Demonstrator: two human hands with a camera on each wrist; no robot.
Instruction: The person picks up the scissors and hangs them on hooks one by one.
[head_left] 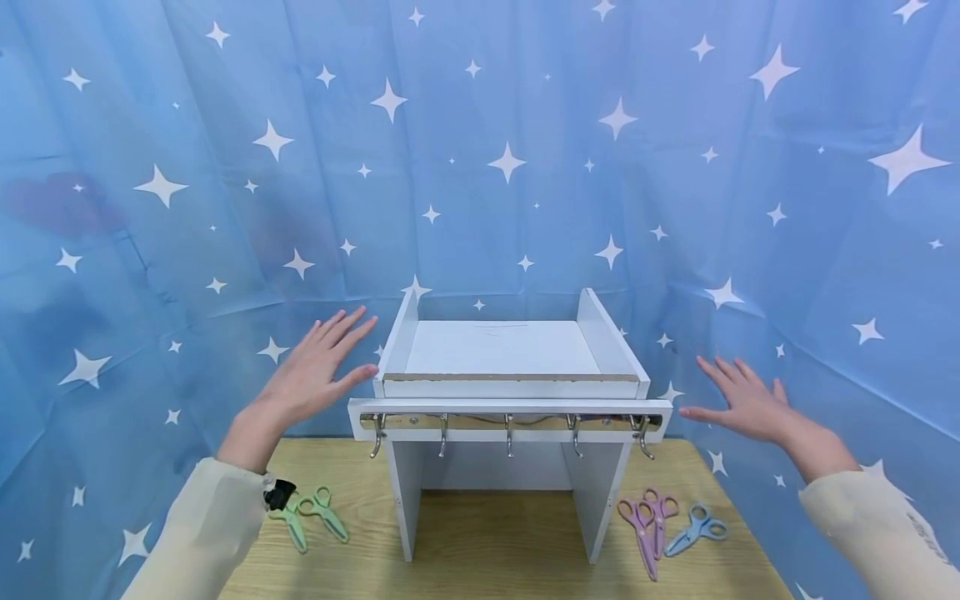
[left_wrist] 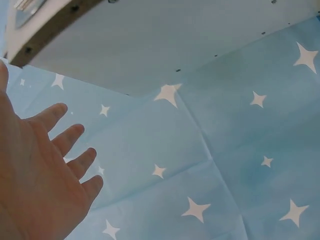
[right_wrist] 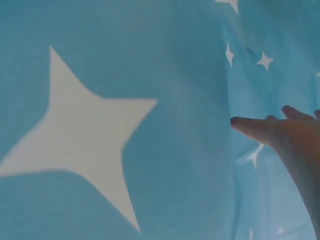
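A white rack (head_left: 510,389) stands upright on the counter (head_left: 360,571), a brown strip (head_left: 510,377) edging its top shelf (head_left: 502,350), five silvery hooks (head_left: 509,436) along its front rail (head_left: 476,435). Left hand (head_left: 318,367), between nine and ten o'clock, and right hand (head_left: 742,404), at three, are spread.

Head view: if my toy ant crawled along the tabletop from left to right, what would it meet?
Two green scissors → the standing white shelf → two purple scissors → one pair of blue scissors.
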